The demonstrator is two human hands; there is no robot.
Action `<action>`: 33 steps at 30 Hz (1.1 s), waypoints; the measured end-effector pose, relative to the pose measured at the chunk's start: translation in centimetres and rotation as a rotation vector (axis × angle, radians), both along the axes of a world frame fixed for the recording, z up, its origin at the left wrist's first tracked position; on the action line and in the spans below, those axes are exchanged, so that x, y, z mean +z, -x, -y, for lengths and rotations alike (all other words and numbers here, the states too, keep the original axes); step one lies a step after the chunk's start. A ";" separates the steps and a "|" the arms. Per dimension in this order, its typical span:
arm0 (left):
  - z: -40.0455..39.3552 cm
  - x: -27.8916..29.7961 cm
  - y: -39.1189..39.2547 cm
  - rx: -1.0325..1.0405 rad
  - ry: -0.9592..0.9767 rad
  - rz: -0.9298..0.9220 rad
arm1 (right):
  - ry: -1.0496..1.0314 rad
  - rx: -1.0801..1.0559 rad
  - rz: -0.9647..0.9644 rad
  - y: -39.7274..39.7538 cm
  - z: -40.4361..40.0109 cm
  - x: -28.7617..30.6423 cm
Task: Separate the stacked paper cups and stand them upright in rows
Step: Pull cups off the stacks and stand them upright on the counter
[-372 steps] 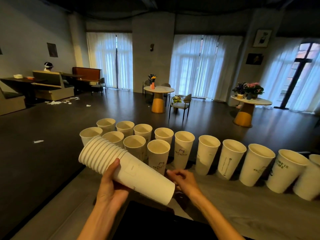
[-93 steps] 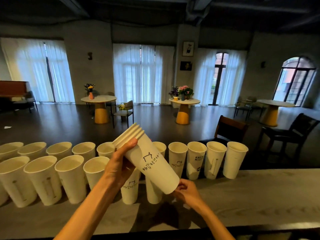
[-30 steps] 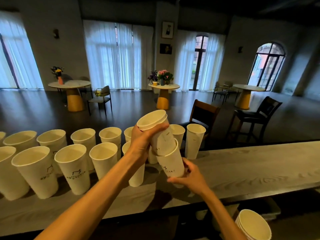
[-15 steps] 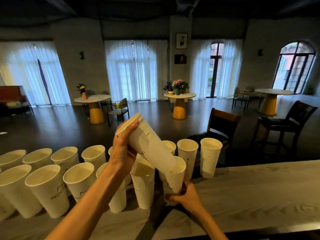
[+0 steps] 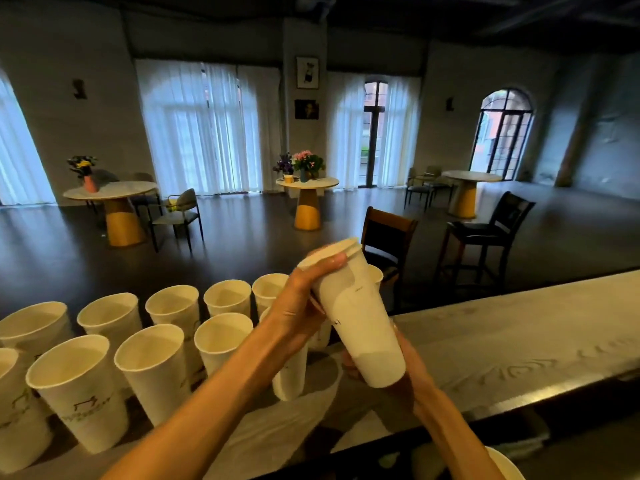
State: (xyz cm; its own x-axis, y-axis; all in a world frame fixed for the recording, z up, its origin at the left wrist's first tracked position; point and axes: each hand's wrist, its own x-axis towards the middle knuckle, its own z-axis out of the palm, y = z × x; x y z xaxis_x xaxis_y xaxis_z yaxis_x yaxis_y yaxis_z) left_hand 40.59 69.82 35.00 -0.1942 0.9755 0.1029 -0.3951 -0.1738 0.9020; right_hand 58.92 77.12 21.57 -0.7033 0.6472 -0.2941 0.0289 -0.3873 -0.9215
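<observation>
Cups stack (image 5: 353, 313) tilted; my left hand (image 5: 298, 313) grips its rim end, my right hand (image 5: 398, 362) cups its base. Upright cups (image 5: 156, 368) stand in 2 rows left of my left hand.

Café: round tables (image 5: 307, 183), counter (image 5: 502, 327)

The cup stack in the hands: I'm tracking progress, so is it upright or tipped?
Tipped. The cup stack leans with its rims up-left under the left hand, its base down-right at the right hand.
</observation>
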 end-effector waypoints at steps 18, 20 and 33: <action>-2.2 5.2 -2.1 0.565 -0.305 -0.290 | -0.365 -0.482 0.082 -1.8 -4.0 -1.7; -2.4 3.8 -3.1 0.573 -0.291 -0.402 | -0.267 -0.604 0.095 -1.1 -5.4 -3.0; -4.5 -11.9 -5.5 0.578 -0.078 -0.435 | -0.380 -0.641 0.104 0.1 -6.7 -5.5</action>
State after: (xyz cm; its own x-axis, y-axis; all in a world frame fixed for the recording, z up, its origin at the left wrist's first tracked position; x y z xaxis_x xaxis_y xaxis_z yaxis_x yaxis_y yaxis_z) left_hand 46.09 74.29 23.11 -0.6018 0.7162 0.3534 0.1709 -0.3168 0.9330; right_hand 58.86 83.82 16.11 -0.1359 0.9906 -0.0130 -0.0010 -0.0133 -0.9999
